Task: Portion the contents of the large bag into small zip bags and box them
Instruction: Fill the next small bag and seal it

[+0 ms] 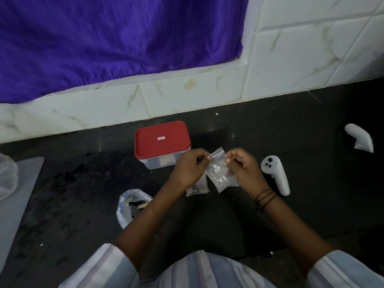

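Both hands hold a small clear zip bag (218, 171) above the dark counter. My left hand (190, 166) pinches its top left corner and my right hand (243, 166) pinches its top right edge. Another small zip bag (197, 189) lies on the counter under my left wrist. The large plastic bag (132, 205) stands open at lower left with dark contents inside. Behind the hands sits a clear box with a red lid (162, 140), closed.
Two white controllers lie on the right, one (275, 174) beside my right hand and one (359, 140) farther back. A grey mat (18, 196) and crumpled clear plastic (7, 175) are at the left edge. A tiled wall runs behind the box.
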